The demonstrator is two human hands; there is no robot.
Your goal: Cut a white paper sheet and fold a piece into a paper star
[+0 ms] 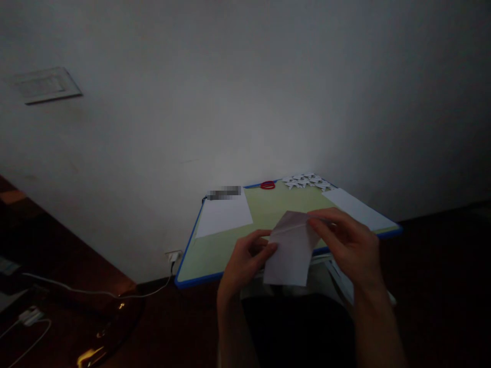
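Between my hands, above the near edge of a small table, is a white sheet of paper (289,255) with a crease across its upper part. My left hand (249,255) pinches its left edge between thumb and fingers. At the upper right corner, my right hand (347,237) grips the paper with thumb and forefinger. The sheet hangs tilted, its lower edge free over my lap. Behind it lies the pale green tabletop (207,258) with a blue rim.
On the table lie a white sheet (224,217) at left, another white sheet (360,209) at right, red-handled scissors (267,185) and several folded white paper pieces (307,181) at the back. A wall (245,102) stands behind. A white cable (95,293) runs to a socket at left.
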